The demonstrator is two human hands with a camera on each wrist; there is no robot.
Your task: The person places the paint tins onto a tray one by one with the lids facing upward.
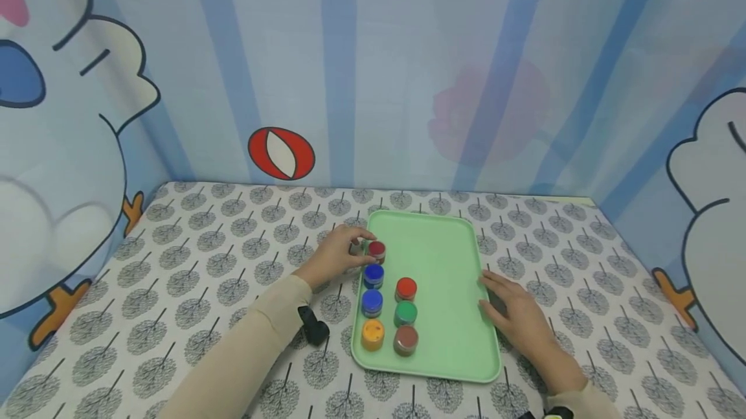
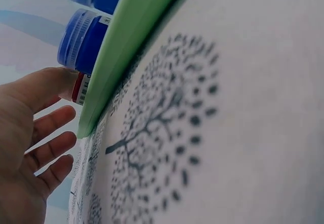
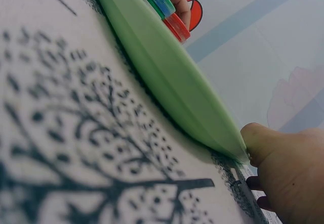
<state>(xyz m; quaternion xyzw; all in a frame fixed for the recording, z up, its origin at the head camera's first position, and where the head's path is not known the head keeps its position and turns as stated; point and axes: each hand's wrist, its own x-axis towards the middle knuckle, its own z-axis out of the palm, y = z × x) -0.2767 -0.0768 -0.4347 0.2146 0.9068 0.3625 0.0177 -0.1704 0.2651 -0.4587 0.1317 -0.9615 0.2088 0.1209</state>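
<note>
A small paint jar with a dark red lid (image 1: 377, 250) stands near the far left corner of the light green tray (image 1: 434, 237). My left hand (image 1: 338, 253) reaches over the tray's left rim and pinches this jar between thumb and forefinger. In the left wrist view the hand's other fingers (image 2: 58, 143) spread loosely beside the rim. Close to the thumb is a dark blue jar (image 1: 373, 275), with a lighter blue jar (image 1: 372, 303) nearer me. My right hand (image 1: 519, 314) touches the tray's right rim with its thumb and fingertips, the fingers fairly straight.
On the tray's near left part also stand an orange-yellow jar (image 1: 373, 335), a red jar (image 1: 406, 289), a green jar (image 1: 405, 313) and a brown jar (image 1: 405, 340). The tray lies on a tree-patterned tablecloth (image 1: 221, 263). A cartoon-printed curtain (image 1: 384, 82) hangs behind the table.
</note>
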